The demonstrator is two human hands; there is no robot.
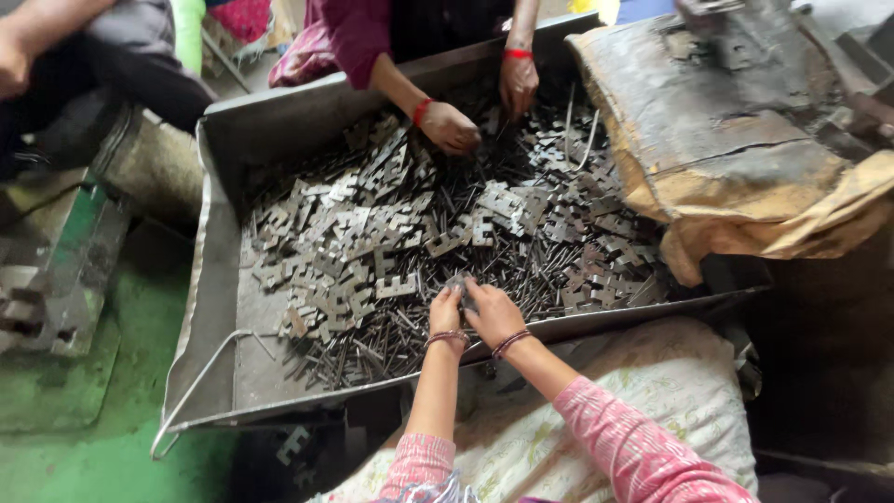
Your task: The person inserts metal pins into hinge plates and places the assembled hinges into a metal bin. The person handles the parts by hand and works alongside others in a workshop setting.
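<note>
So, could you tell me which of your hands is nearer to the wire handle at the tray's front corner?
Left. The left hand lies in the metal pieces on the side toward the wire handle; the right hand, beside it, is farther away.

Metal pieces (372,233) lie in the tray (216,307), a cloth-draped machine (726,140) at its right.

Dim, soft daylight from above, dull glints on metal, dark murky corners, slight overall softness
</note>
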